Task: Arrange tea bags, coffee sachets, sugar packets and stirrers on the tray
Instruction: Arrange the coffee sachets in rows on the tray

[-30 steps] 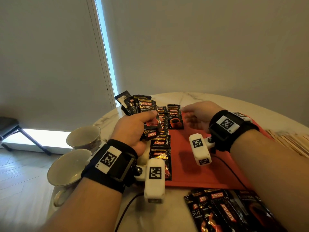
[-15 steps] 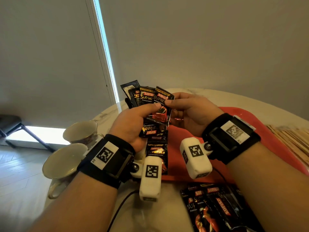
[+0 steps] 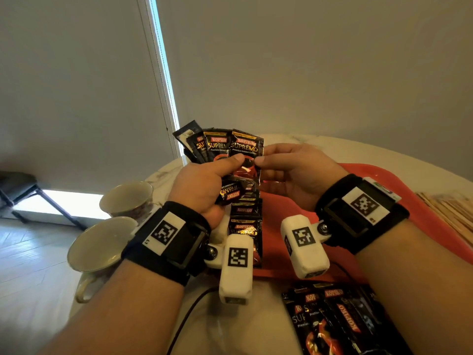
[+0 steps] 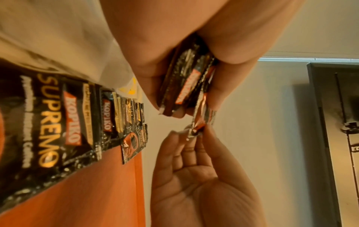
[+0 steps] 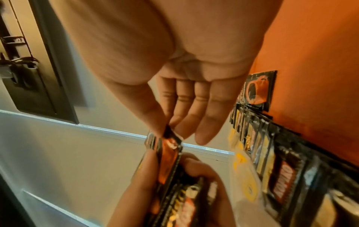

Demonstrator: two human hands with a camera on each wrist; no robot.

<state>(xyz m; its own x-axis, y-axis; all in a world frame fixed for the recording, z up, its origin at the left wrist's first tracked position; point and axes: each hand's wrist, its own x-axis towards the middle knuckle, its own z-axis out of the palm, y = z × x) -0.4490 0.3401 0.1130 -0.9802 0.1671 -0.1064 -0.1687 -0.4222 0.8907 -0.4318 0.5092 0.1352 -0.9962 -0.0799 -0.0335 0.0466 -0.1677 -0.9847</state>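
Note:
My left hand [image 3: 227,170] grips a fan of black coffee sachets [image 3: 220,147] upright above the red tray [image 3: 281,213], thumb across their fronts. My right hand [image 3: 262,162] pinches the right edge of the front sachet [image 3: 247,149] between thumb and forefinger, its other fingers straight. The left wrist view shows that pinch on the sachet's corner [image 4: 200,124], and the right wrist view shows the sachet's edge [image 5: 169,153]. A row of overlapping sachets [image 3: 245,226] lies along the tray's left side, partly hidden behind my left hand.
Two teacups [image 3: 128,198] [image 3: 99,242] stand left of the tray at the table's edge. A pile of loose sachets [image 3: 332,321] lies on the table in front of the tray. Wooden stirrers [image 3: 450,213] lie to the tray's right.
My right hand left the tray and came up to the fan, taking the front sachet's edge. My left hand lifted the fan higher.

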